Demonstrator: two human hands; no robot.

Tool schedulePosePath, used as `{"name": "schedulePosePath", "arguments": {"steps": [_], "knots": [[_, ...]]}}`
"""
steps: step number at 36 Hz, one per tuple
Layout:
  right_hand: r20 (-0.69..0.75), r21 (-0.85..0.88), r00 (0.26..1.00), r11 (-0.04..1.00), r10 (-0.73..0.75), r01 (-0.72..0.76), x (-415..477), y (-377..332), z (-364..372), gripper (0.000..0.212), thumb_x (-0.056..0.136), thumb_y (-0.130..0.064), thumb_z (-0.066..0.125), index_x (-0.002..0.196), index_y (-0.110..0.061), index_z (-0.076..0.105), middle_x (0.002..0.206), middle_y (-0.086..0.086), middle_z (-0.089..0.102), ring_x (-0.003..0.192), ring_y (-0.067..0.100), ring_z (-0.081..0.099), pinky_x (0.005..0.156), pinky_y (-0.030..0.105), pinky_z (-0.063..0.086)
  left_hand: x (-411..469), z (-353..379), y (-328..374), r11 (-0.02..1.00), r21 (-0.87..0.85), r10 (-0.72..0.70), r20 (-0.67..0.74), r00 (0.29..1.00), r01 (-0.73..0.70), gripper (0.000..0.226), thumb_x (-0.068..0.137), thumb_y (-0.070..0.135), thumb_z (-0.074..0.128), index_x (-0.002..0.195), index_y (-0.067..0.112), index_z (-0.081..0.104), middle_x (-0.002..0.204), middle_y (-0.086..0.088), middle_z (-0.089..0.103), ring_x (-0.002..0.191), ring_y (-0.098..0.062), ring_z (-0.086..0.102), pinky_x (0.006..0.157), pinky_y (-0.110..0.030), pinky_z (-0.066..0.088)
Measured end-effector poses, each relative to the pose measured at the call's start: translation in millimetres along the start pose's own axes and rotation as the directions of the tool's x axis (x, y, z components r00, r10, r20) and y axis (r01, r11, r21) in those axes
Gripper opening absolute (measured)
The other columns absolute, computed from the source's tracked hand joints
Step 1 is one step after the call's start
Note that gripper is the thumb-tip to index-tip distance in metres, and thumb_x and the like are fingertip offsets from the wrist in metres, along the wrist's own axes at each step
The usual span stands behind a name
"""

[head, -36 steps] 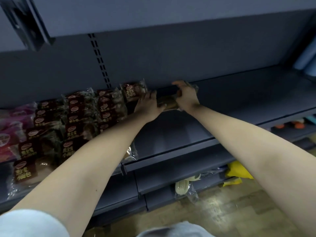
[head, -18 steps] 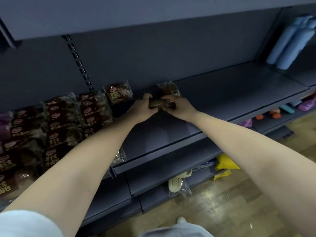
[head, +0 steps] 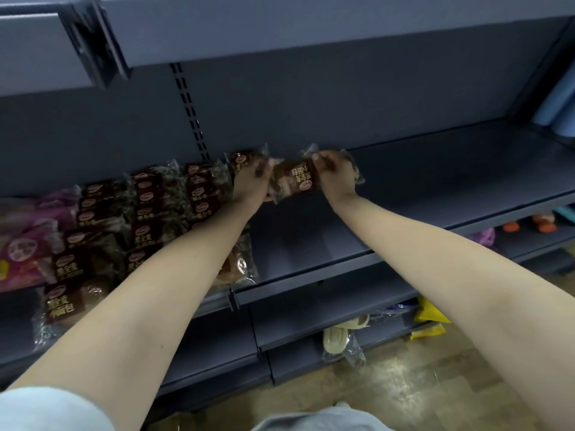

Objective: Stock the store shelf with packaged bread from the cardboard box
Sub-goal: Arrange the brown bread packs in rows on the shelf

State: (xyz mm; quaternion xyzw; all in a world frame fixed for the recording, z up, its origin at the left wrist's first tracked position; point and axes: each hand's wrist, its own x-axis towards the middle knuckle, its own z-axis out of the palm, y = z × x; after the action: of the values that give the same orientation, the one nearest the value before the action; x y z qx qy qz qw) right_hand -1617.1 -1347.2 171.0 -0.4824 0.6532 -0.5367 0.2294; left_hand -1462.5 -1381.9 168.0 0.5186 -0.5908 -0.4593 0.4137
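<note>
A brown bread packet (head: 294, 179) in clear wrap is held between both hands at the back of the grey shelf (head: 404, 194). My left hand (head: 250, 183) grips its left end and my right hand (head: 336, 174) pinches its right end. The label faces me, turned upside down. Rows of the same brown bread packets (head: 149, 213) fill the shelf to the left, one (head: 241, 158) standing at the back just behind my left hand. The cardboard box is out of view.
Pink packets (head: 25, 244) lie at the far left of the shelf. The shelf right of my hands is bare up to blue rolls (head: 557, 101) at the far right. Lower shelves hold wrapped slippers (head: 342, 334), yellow bags (head: 431, 318) and orange items (head: 525, 223).
The packet has turned so its label faces me, and both hands have lifted it slightly toward the back wall. My view has swung left again.
</note>
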Motion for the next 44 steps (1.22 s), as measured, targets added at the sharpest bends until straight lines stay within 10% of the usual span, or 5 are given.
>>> {"name": "schedulePosePath", "arguments": {"steps": [9,19,24,35,44], "knots": [[-0.019,0.014,0.999,1.0,-0.027,0.028,-1,-9,9,0.024,0.1,-0.019,0.044,0.11,-0.006,0.061,0.093,0.002,0.061,0.069,0.009,0.055,0.057,0.011,0.044,-6,-11,9,0.992,0.115,0.065,-0.085,0.994,-0.055,0.039,0.096,0.006,0.046,0.135,0.013,0.047,0.126,-0.005,0.061,0.115,-0.018,0.057,0.097,-0.026,0.044],[0.144,-0.119,0.962,0.961,-0.233,0.251,-12,-20,16,0.02,0.095,-0.018,0.056,0.11,-0.008,0.065,0.106,0.005,0.069,0.102,0.017,0.063,0.09,0.023,0.044,-9,-9,29,0.917,0.33,0.24,-0.011,0.971,-0.223,0.026,0.088,0.028,0.068,0.105,0.009,0.071,0.105,-0.006,0.072,0.097,-0.013,0.064,0.073,-0.011,0.041],[0.149,0.095,0.987,0.994,-0.058,0.044,-18,-14,7,0.05,0.09,-0.028,0.063,0.133,-0.015,0.039,0.115,-0.004,0.057,0.105,0.008,0.055,0.082,0.011,0.042,-5,-6,20,0.996,0.064,0.074,-0.096,0.993,-0.068,0.004,0.09,0.02,0.065,0.088,0.019,0.063,0.104,-0.013,0.069,0.097,-0.026,0.067,0.081,-0.044,0.057],[0.298,0.228,0.946,0.952,0.129,-0.202,-14,-1,-8,0.027,0.088,0.0,0.061,0.113,-0.009,0.056,0.101,0.003,0.062,0.099,0.015,0.06,0.086,0.033,0.055,-7,-1,22,0.95,-0.294,-0.157,-0.149,0.976,0.107,0.01,0.1,0.006,0.044,0.095,0.013,0.051,0.108,-0.01,0.062,0.092,-0.018,0.065,0.058,-0.021,0.057],[0.186,0.074,0.978,0.991,0.096,-0.111,-1,-12,8,0.032,0.09,0.004,0.041,0.101,-0.018,0.061,0.102,0.002,0.063,0.103,0.019,0.06,0.096,0.038,0.049,-3,-27,11,0.882,0.468,0.215,-0.283,0.935,-0.061,0.039,0.087,0.006,0.057,0.125,0.007,0.046,0.124,-0.009,0.054,0.115,-0.022,0.05,0.087,-0.018,0.036]]}}
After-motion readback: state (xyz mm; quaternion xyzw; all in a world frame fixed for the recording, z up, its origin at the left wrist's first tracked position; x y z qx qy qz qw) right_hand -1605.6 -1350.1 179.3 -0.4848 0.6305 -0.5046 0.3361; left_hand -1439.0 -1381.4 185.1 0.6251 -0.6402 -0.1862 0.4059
